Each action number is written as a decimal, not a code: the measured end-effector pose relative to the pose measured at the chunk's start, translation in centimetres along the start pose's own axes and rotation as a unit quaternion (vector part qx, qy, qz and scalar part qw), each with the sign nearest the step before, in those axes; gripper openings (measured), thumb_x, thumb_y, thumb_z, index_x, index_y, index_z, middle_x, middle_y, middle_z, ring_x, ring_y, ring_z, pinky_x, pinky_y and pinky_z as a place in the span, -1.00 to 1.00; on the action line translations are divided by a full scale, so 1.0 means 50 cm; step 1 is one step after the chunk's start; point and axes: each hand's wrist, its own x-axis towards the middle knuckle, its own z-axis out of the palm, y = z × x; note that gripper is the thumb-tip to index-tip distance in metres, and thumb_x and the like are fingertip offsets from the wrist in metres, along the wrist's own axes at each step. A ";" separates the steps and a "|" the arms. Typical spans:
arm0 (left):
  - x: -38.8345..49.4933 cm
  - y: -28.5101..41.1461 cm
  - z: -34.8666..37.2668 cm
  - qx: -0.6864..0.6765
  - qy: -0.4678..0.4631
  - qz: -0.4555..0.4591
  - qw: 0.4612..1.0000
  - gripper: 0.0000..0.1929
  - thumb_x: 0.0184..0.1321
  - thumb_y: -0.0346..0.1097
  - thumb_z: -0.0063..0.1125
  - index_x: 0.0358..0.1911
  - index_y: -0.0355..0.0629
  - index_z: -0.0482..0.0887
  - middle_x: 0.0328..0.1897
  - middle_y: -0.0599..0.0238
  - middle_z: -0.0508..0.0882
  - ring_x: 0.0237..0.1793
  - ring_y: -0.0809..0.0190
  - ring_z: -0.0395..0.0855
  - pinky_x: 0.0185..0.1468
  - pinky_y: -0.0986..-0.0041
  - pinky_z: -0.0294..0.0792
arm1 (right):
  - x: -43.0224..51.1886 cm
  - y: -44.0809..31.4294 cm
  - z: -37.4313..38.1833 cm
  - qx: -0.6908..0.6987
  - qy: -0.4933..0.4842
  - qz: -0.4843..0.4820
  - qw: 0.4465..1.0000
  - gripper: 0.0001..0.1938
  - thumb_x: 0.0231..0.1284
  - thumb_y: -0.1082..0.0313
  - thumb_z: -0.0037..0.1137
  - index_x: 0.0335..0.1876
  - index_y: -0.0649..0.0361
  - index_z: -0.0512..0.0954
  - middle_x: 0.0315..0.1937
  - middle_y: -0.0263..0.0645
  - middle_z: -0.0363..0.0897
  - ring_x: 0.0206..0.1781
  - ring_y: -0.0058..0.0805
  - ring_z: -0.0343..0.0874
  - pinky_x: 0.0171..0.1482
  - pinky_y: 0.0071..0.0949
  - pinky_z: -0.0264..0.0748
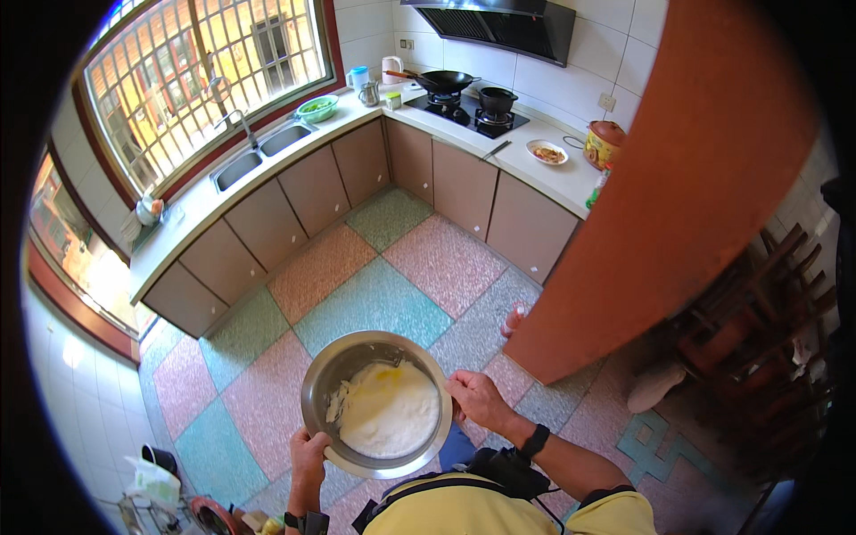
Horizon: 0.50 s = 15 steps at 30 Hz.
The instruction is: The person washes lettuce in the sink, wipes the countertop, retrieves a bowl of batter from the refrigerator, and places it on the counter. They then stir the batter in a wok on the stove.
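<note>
Between my two hands is a wide stainless steel bowl, held in front of my body above the tiled floor. White flour fills much of its bottom, with a yellow patch that looks like egg near the far side and clumps along the left. My left hand grips the rim at the lower left, thumb on top. On the right side of the rim, my right hand has its fingers curled around the edge; some fingers are hidden beneath it.
An L-shaped counter carries a double sink, a green basin of greens, a gas stove with a wok and a black pot, and a plate of food. An orange-brown door juts in at right, with a red bottle beside it.
</note>
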 end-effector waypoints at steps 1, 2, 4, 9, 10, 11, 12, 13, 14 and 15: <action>0.059 0.012 0.017 -0.005 0.010 0.003 1.000 -0.79 0.01 -0.54 0.09 -0.27 -0.33 0.72 -0.42 0.33 0.70 -0.59 0.41 0.53 -0.53 0.58 0.34 | 0.061 -0.011 -0.007 -0.009 -0.004 0.004 1.000 -0.72 0.50 0.23 -0.03 -0.26 0.28 0.57 -0.52 -0.35 0.61 -0.57 -0.67 0.52 -0.53 -0.60 0.46; 0.114 0.024 0.029 -0.009 0.025 -0.003 1.000 -0.79 0.01 -0.54 0.09 -0.27 -0.33 0.72 -0.42 0.33 0.70 -0.60 0.41 0.52 -0.54 0.59 0.34 | 0.118 -0.020 -0.013 -0.016 -0.012 0.012 1.000 -0.73 0.52 0.23 -0.04 -0.24 0.27 0.57 -0.51 -0.37 0.60 -0.55 -0.69 0.53 -0.53 -0.62 0.46; 0.220 0.057 0.043 0.001 0.030 -0.017 0.999 -0.79 0.00 -0.55 0.08 -0.27 -0.32 0.71 -0.44 0.34 0.68 -0.60 0.40 0.53 -0.54 0.58 0.36 | 0.245 -0.044 -0.019 -0.014 -0.015 -0.003 1.000 -0.71 0.48 0.22 -0.02 -0.28 0.29 0.57 -0.53 -0.32 0.61 -0.54 -0.62 0.56 -0.51 -0.55 0.48; 0.442 0.161 0.071 0.012 0.054 -0.045 0.997 -0.80 0.00 -0.55 0.07 -0.28 -0.29 0.67 -0.44 0.34 0.66 -0.57 0.39 0.55 -0.52 0.55 0.43 | 0.510 -0.141 -0.034 -0.098 -0.013 -0.036 0.994 -0.71 0.44 0.24 -0.03 -0.29 0.32 0.57 -0.53 -0.21 0.65 -0.48 -0.50 0.66 -0.42 -0.43 0.56; 0.492 0.182 0.085 -0.009 0.052 -0.041 0.998 -0.81 0.00 -0.55 0.07 -0.27 -0.28 0.66 -0.44 0.34 0.66 -0.56 0.39 0.55 -0.52 0.55 0.43 | 0.565 -0.162 -0.036 -0.074 -0.014 -0.026 0.997 -0.72 0.42 0.24 -0.03 -0.30 0.31 0.57 -0.54 -0.16 0.66 -0.51 -0.49 0.65 -0.46 -0.44 0.56; 0.543 0.204 0.097 -0.034 0.044 -0.025 0.998 -0.81 0.00 -0.55 0.07 -0.27 -0.27 0.65 -0.43 0.34 0.66 -0.56 0.39 0.56 -0.51 0.55 0.44 | 0.620 -0.182 -0.048 -0.075 -0.015 -0.018 0.997 -0.71 0.41 0.23 -0.02 -0.31 0.31 0.57 -0.55 -0.17 0.66 -0.53 -0.49 0.64 -0.48 -0.44 0.55; 0.592 0.224 0.111 -0.033 0.039 -0.011 0.999 -0.80 0.01 -0.55 0.07 -0.26 -0.28 0.65 -0.40 0.33 0.67 -0.57 0.38 0.56 -0.52 0.56 0.43 | 0.675 -0.197 -0.055 -0.069 -0.019 -0.009 0.997 -0.71 0.41 0.23 -0.02 -0.31 0.31 0.57 -0.55 -0.17 0.65 -0.55 -0.49 0.64 -0.50 -0.44 0.54; 0.650 0.247 0.123 -0.011 0.044 -0.030 0.998 -0.80 0.01 -0.55 0.07 -0.26 -0.28 0.65 -0.40 0.33 0.67 -0.57 0.38 0.56 -0.52 0.56 0.44 | 0.728 -0.206 -0.059 -0.051 -0.027 0.004 0.998 -0.71 0.40 0.22 -0.02 -0.32 0.31 0.57 -0.56 -0.18 0.65 -0.57 -0.49 0.63 -0.52 -0.44 0.53; 0.698 0.266 0.132 0.001 0.034 -0.038 0.999 -0.80 0.01 -0.55 0.07 -0.25 -0.29 0.66 -0.40 0.33 0.67 -0.57 0.38 0.56 -0.51 0.56 0.44 | 0.779 -0.212 -0.068 -0.061 -0.021 -0.008 0.998 -0.70 0.39 0.22 -0.02 -0.33 0.31 0.56 -0.57 -0.20 0.64 -0.60 -0.49 0.61 -0.57 -0.45 0.51; 0.756 0.287 0.146 0.009 0.023 -0.041 0.999 -0.79 0.02 -0.55 0.06 -0.24 -0.29 0.66 -0.40 0.32 0.67 -0.57 0.37 0.56 -0.51 0.56 0.44 | 0.828 -0.219 -0.074 -0.064 -0.008 -0.006 0.998 -0.70 0.39 0.21 -0.02 -0.32 0.31 0.56 -0.57 -0.20 0.64 -0.60 -0.49 0.61 -0.57 -0.45 0.51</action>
